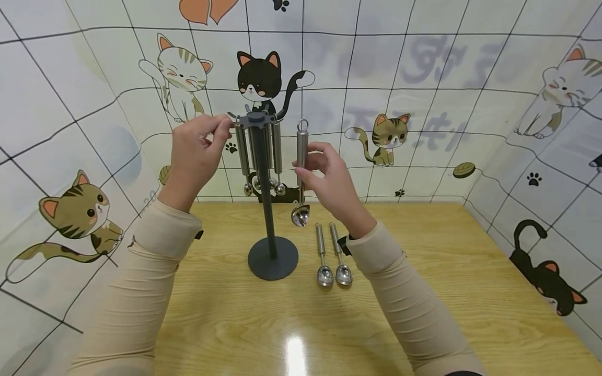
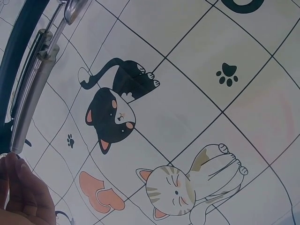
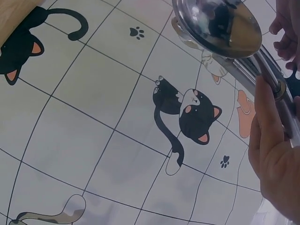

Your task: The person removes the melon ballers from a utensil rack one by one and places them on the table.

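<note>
A dark grey stand (image 1: 267, 193) with a round base rises from the table, several steel-handled utensils (image 1: 277, 151) hanging around its top. My left hand (image 1: 199, 149) pinches the tip of a hook at the stand's left side; in the left wrist view its fingertips are right at the top of a hanging handle (image 2: 33, 93). To the right of the stand, my right hand (image 1: 331, 180) grips a steel ladle (image 1: 302, 151) by its handle. The ladle hangs upright, ring up and bowl (image 3: 220, 28) down, apart from the stand.
Two steel utensils with round bowls, a left one (image 1: 324, 275) and a right one (image 1: 344, 274), lie side by side on the wooden table (image 1: 423, 313), right of the stand's base. A tiled wall covering (image 1: 329, 62) with cartoon cats stands close behind and on both sides.
</note>
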Demonstrator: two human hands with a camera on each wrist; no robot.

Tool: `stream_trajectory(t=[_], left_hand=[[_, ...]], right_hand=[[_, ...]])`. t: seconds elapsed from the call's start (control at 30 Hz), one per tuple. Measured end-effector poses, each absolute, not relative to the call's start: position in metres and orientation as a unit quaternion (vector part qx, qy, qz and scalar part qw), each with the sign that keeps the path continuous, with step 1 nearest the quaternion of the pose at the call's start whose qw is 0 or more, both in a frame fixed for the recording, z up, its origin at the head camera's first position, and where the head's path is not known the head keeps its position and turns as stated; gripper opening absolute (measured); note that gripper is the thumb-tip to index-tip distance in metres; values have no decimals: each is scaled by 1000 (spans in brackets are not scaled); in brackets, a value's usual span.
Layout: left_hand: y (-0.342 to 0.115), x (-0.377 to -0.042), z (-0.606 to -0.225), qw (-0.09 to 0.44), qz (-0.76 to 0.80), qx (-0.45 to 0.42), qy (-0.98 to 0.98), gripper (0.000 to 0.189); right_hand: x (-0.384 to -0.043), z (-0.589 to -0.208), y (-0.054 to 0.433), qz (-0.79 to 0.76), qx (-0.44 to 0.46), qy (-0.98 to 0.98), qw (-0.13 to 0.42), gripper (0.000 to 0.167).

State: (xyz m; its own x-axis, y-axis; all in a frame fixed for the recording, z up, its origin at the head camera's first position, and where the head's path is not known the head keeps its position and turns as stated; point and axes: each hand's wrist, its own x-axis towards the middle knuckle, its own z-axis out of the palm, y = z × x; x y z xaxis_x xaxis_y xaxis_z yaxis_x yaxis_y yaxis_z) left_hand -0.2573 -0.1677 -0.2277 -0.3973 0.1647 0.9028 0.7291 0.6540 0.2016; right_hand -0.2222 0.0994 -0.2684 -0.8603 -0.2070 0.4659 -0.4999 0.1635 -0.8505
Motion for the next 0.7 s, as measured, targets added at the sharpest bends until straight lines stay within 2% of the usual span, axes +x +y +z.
stream_trajectory(t=[0.17, 0.47, 0.7], left_hand=[[-168, -257, -228, 468, -302, -285, -780, 32], [-167, -256, -226, 469, -299, -287, -780, 33], [-168, -256, -227, 470, -296, -287, -781, 33]], right_hand=[[-225, -271, 107, 610, 219, -754, 110, 48], [-233, -280, 130, 600, 203, -766, 108, 60], [-239, -290, 146, 605, 174, -771, 101, 57]])
